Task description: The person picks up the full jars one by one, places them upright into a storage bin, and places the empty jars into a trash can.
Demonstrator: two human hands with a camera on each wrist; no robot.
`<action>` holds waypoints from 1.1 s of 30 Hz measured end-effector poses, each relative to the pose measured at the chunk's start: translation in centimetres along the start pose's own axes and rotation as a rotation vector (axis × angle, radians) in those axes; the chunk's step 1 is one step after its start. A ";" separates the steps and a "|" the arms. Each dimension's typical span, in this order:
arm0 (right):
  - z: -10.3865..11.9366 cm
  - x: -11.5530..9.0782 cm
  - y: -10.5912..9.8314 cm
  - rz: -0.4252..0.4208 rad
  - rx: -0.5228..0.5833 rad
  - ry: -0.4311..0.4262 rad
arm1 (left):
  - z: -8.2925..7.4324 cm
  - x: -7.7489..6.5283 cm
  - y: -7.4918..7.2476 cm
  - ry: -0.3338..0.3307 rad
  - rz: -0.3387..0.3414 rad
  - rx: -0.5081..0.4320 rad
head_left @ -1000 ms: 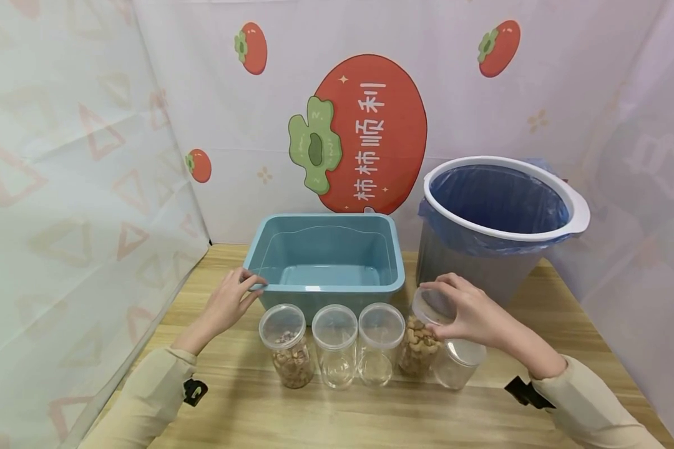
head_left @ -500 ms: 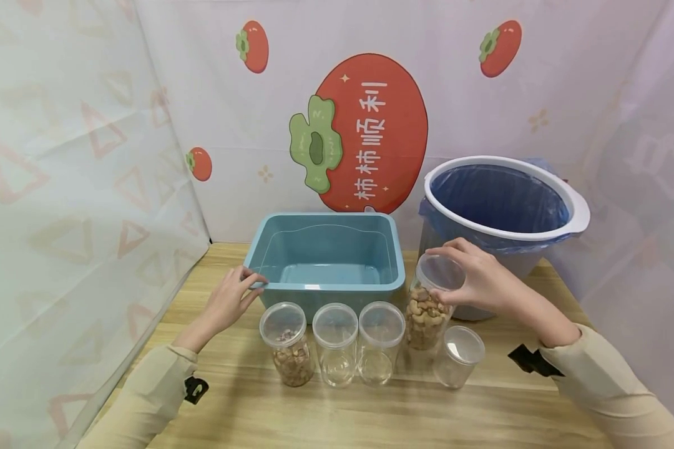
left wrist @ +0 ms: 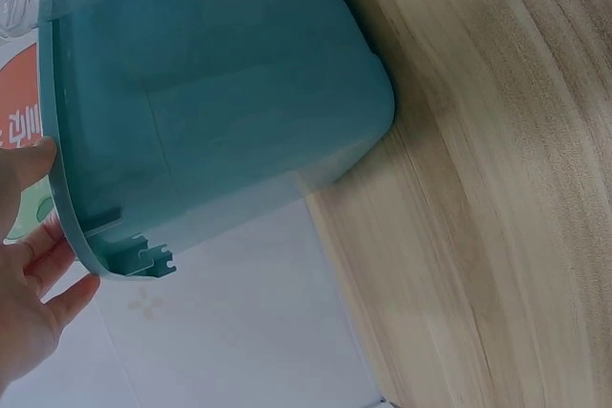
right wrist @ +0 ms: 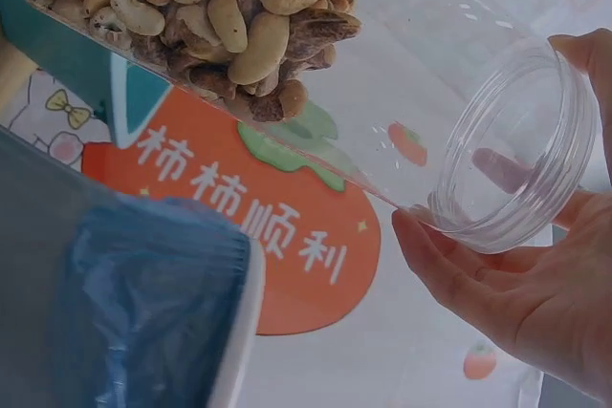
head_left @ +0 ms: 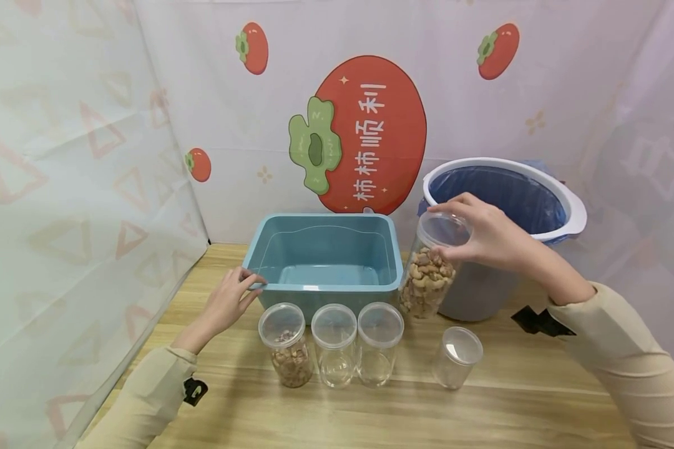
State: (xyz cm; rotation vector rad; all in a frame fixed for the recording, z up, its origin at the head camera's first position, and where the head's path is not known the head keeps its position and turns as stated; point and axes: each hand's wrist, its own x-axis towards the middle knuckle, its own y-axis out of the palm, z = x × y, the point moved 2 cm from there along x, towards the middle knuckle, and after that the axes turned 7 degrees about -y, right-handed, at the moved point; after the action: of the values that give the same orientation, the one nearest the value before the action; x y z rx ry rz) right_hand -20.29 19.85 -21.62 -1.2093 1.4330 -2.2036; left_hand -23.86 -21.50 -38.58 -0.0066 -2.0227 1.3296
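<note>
My right hand [head_left: 480, 231] grips a clear jar [head_left: 429, 274] by its top, fingers spread round the rim. The jar is tilted and off the table, between the blue tub and the bin. In the right wrist view, cashews and darker nuts [right wrist: 258, 26] lie toward the bottom of the jar. My left hand [head_left: 228, 296] pinches the rim of the blue tub [head_left: 320, 288] at its near left corner. The left wrist view shows thumb and fingers on that rim [left wrist: 59, 183]. The tub's visible inside holds nothing.
In front of the tub stand a jar of nuts [head_left: 292, 365] and two clear jars [head_left: 335, 349] [head_left: 379, 349] with nothing seen inside. A smaller clear jar [head_left: 457, 358] stands to their right. A grey bin [head_left: 477, 293] with a blue liner is at the back right.
My right hand has lifted the jar of cashews out of the row, up and back toward the bin, tilting it. The left hand has stayed on the tub's corner.
</note>
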 end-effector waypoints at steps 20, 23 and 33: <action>-1.8 6.7 0.9 0.008 0.140 0.126 | 0.2 -0.1 0.2 0.000 -0.010 0.012; -2.2 7.6 2.0 -0.006 0.173 0.115 | 0.2 -0.1 0.3 0.011 -0.012 0.017; -2.7 10.0 5.4 0.043 0.197 0.150 | 0.2 -0.1 0.4 0.024 -0.029 0.025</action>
State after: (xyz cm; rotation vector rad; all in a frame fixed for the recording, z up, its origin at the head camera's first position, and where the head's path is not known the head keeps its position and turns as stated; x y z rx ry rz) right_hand -29.74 13.02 -21.64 -0.9579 1.2451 -2.3835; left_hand -24.01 -21.52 -39.03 0.0183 -1.9792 1.3306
